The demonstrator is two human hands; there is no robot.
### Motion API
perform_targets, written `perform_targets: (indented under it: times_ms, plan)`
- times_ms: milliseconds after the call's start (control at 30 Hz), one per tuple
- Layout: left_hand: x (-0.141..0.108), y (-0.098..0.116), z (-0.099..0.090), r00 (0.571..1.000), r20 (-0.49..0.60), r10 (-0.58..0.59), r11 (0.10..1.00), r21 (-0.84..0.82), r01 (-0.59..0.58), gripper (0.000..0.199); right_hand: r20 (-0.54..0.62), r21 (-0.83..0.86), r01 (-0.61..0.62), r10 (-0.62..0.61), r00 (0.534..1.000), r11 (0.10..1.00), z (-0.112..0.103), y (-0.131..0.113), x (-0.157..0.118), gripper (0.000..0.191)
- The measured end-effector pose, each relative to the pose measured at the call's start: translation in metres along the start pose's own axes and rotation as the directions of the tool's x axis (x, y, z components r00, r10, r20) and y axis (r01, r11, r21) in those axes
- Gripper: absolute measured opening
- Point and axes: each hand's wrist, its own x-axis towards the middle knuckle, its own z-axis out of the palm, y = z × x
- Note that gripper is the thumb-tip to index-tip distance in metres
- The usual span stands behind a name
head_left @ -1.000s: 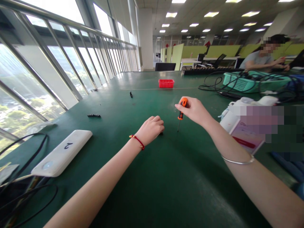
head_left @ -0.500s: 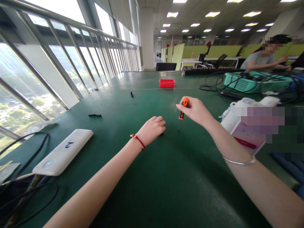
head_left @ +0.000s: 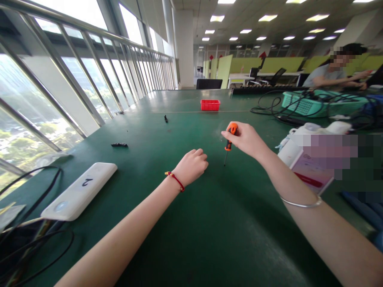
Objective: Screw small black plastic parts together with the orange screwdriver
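In the head view, my right hand (head_left: pixel 247 137) grips an orange and black screwdriver (head_left: pixel 232 131) by its handle. The shaft points down, its tip over the green table (head_left: pixel 191 239); whether it touches the surface I cannot tell. To the left of it, my left hand (head_left: pixel 192 164) is closed with the knuckles up and the fingers curled under. What those fingers hold, if anything, is hidden. Two small black parts lie farther left: a long one (head_left: pixel 119 145) and a shorter one (head_left: pixel 166 118).
A red tray (head_left: pixel 210 105) stands farther back. The white power bank (head_left: pixel 80 191) lies at left near black cables. On the right are a white and pink box (head_left: pixel 314 167) and a teal basket (head_left: pixel 311 105) with cables. A person (head_left: pixel 326 75) sits at the far right.
My left hand has dropped slightly towards me, and the black bit that showed beneath its fingers is out of sight. My right hand and the screwdriver have hardly moved.
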Motion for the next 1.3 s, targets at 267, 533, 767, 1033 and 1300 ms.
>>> perform_targets:
  times_ms: [267,533,767,1033,1300]
  plan:
    - [-0.009,0.003,0.005,0.993,0.024,-0.113,0.986,-0.122,0.115,0.023,0.012,-0.015,-0.016,0.016,1.0,1.0,-0.001,-0.002,-0.001,0.025]
    - [-0.013,0.008,0.013,0.986,-0.055,-0.155,0.979,-0.142,0.146,0.024,0.02,-0.018,-0.017,0.018,1.0,1.0,-0.002,-0.005,-0.002,0.025]
    - [-0.019,0.008,0.017,0.982,-0.12,-0.146,0.978,-0.165,0.125,0.021,0.06,-0.03,-0.001,0.003,0.998,1.0,-0.003,-0.008,-0.003,0.026]
    - [-0.021,0.005,0.021,0.98,-0.134,-0.148,0.975,-0.185,0.122,0.028,0.103,-0.153,0.031,-0.015,0.995,0.988,-0.004,-0.022,-0.004,0.028]
    - [-0.024,-0.002,0.029,0.963,-0.129,-0.235,0.917,-0.357,0.176,0.019,0.129,-0.226,0.01,0.019,0.991,0.974,-0.006,-0.029,-0.002,0.028]
